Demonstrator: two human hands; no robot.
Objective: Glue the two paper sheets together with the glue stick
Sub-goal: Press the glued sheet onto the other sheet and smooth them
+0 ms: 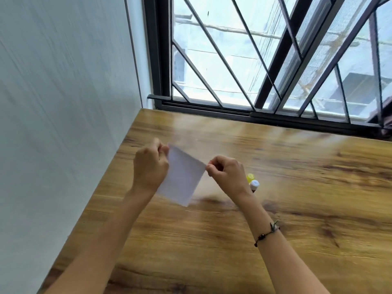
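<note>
A: Your left hand (149, 166) and right hand (226, 172) pinch the small white paper rectangle (182, 181), lifted above the wood-grain tabletop (212, 240).

B: It's light and floppy, so grip the edges. The white-tipped glue stick (254, 185) stands just behind your right hand.

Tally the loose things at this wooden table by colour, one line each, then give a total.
White: 2, the white paper pinched between both hands and the white round glue stick end behind the right wrist.
Yellow: 1, the small yellow cap.
Total: 3. Whether the paper is one sheet or two cannot be told.
</note>
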